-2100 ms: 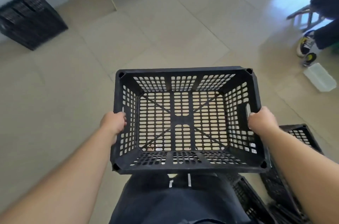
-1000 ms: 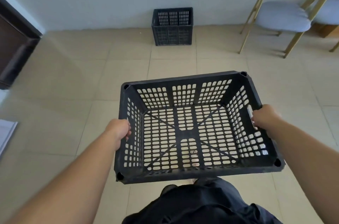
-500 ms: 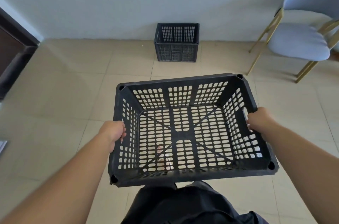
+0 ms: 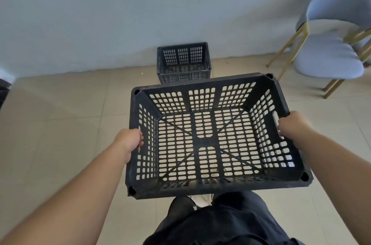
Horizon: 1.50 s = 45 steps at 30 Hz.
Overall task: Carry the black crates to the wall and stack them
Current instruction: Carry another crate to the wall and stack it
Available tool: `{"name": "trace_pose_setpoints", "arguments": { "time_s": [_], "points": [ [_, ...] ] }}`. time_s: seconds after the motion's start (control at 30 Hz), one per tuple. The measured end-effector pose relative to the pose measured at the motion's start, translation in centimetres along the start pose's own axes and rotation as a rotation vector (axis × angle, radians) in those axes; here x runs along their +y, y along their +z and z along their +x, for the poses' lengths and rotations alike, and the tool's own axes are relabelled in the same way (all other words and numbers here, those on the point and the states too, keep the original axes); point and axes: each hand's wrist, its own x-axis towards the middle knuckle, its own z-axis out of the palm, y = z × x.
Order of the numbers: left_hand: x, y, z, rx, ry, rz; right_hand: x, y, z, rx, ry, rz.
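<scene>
The floor is made of large beige glossy tiles with thin joints, and it meets a plain pale blue-grey wall at the top of the view. On the right side, near the wall, stands a grey-blue padded chair with thin golden metal legs. At the far left edge a dark door frame is only partly visible.

Compared with half a second ago, the wall fills more of the view and the small black perforated plastic crate on the floor against the wall looks bigger and closer; its lower front is now hidden behind the far rim of the carried crate. The chair also appears nearer.

The large black perforated plastic crate with a cross-ribbed bottom is held in the air in front of the person, open side up, slightly tilted, above the dark trousers. It is empty, and the tiles are seen through its holes. The left hand is closed around the left short wall, with the fingers curled over the rim. The right hand is closed on the right short wall at the handle slot, the fingers wrapped into the opening. Both arms are stretched forward.
</scene>
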Motion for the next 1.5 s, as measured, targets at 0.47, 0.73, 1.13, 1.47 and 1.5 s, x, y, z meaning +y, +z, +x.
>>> {"name": "trace_pose_setpoints", "arguments": {
  "time_s": [0.47, 0.73, 1.13, 1.47, 1.5],
  "points": [
    [22.2, 4.9, 16.3, 0.114, -0.061, 0.026, -20.8, -0.3, 20.5, -0.071, 0.011, -0.004],
    [31.3, 6.2, 26.6, 0.061, -0.078, 0.017, -32.1, 1.2, 29.0, -0.062, -0.006, -0.075],
    [43.1, 7.1, 43.9, -0.038, -0.125, -0.013, -45.9, 5.6, 39.8, -0.025, 0.03, -0.095],
    [50.2, 12.6, 54.2, 0.016, -0.134, 0.0, -51.9, 9.4, 52.3, -0.084, 0.08, -0.056],
    [50.5, 13.2, 55.2, 0.03, -0.137, -0.003, -52.3, 10.1, 53.4, -0.09, 0.088, -0.055]
  ]
}}
